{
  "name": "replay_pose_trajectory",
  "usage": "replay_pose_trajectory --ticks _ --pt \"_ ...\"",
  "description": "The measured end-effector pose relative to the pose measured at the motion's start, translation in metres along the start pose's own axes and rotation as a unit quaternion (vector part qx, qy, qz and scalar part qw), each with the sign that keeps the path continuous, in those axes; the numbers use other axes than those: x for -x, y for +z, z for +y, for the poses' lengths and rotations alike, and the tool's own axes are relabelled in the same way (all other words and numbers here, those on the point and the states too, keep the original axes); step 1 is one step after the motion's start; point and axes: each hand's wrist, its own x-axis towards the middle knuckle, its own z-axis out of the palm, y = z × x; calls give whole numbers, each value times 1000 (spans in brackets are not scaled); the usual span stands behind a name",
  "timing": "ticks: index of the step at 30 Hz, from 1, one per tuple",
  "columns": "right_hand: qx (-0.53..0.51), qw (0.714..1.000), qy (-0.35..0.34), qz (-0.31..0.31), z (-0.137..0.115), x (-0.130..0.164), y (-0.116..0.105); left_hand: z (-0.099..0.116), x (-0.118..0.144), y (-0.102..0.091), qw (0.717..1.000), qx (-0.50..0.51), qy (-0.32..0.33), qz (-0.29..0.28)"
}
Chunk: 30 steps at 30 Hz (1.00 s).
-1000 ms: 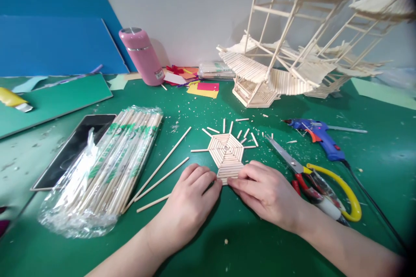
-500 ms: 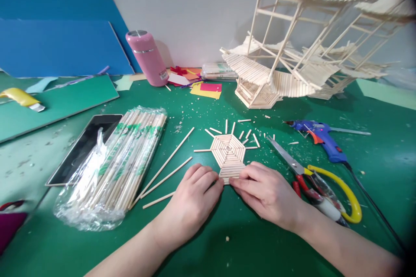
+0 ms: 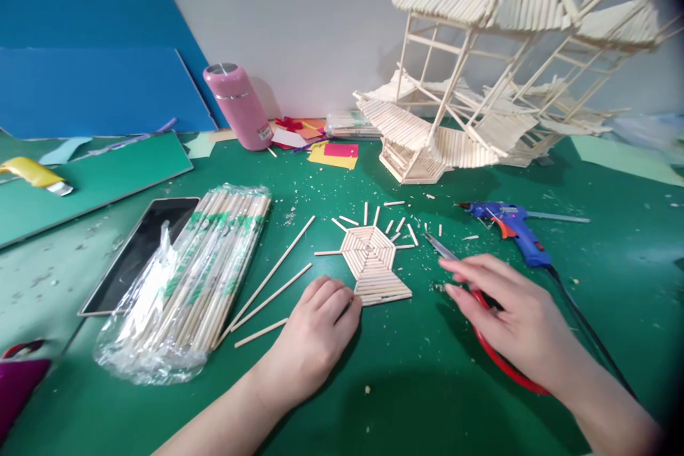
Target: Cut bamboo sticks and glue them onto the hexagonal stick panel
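On the green table lies a flat, web-like panel of thin wooden sticks (image 3: 368,251), an octagon with a flared strip section below it. My left hand (image 3: 323,324) is closed at that section's lower left corner, thumb and index finger pinching its edge. Off to the right, my right hand (image 3: 513,320) is over the scissors (image 3: 441,247), thumb and fingers apart. The blades point up and left, and a red handle loop shows below the palm; the rest is hidden. Short cut sticks (image 3: 400,224) surround the octagon. Longer sticks (image 3: 275,292) lie left of it.
A blue glue gun (image 3: 505,224) lies right, its cord running toward the front. A plastic bag of sticks (image 3: 214,271) overlaps a dark phone-like slab (image 3: 144,249). Behind stand a pink flask (image 3: 238,107) and a large stick-built pavilion model (image 3: 449,100).
My right hand has let go of the panel's lower edge and moved right to the scissors. My left hand stays at the panel's corner. The view has shifted slightly.
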Motion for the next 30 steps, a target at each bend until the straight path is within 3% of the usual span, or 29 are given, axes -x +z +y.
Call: replay_pose_trajectory --ticks 5,10,14,17,19,21,23,26,30 --pt "168 984 54 -22 33 52 -12 -1 0 0 1000 0 4 0" --pt "180 980 80 -18 57 82 -16 -3 0 0 1000 -1 8 -1" --pt "209 971 114 8 66 83 -32 -3 -1 0 1000 -3 10 -3" --pt "180 974 108 83 44 64 -29 -2 -3 -2 1000 -7 15 0" --pt "127 985 67 93 19 43 -14 -1 -4 -4 1000 -10 20 5" --pt "74 996 -21 45 -7 21 7 0 -5 -5 1000 -13 25 10" --pt "20 998 -58 -1 -27 2 29 1 -4 -6 999 -14 28 9" --pt "-11 998 -67 -18 -41 -15 52 1 -2 -4 1000 -12 25 2" --pt "-17 996 -73 -46 -42 -20 65 -1 0 0 1000 -2 17 1"
